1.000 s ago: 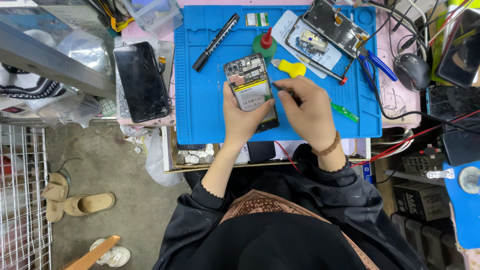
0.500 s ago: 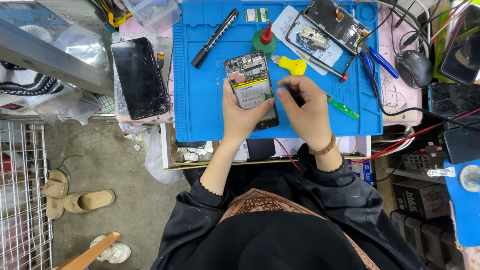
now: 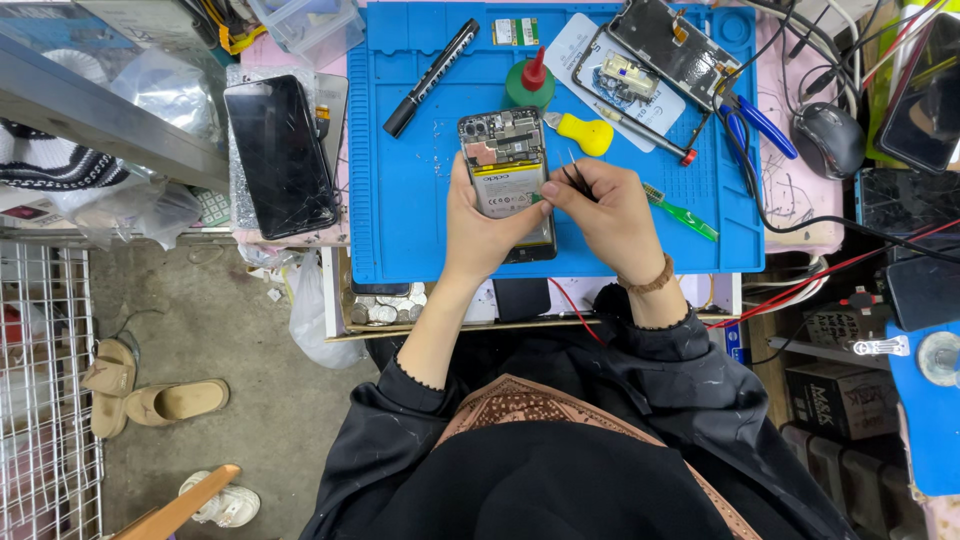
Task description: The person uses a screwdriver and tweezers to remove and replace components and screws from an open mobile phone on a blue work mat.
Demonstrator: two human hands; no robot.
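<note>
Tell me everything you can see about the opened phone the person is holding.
The opened phone lies back-up on the blue mat, rear cover off. Dark circuit boards and camera parts fill its top; a pale battery with a yellow strip sits below. The left hand holds its lower left side. The right hand brings dark tweezers to its right edge.

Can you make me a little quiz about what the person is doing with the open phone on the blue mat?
1. True or false: the left hand holds the open phone over the blue mat.
2. What thin tool does the right hand pinch?
A. tweezers
B. a spoon
C. a paintbrush
3. Fill in: the black marker lies on the mat to the ____ of the green bottle, as the picture shows it.

Key: 1 true. 2 A. 3 left.
</note>
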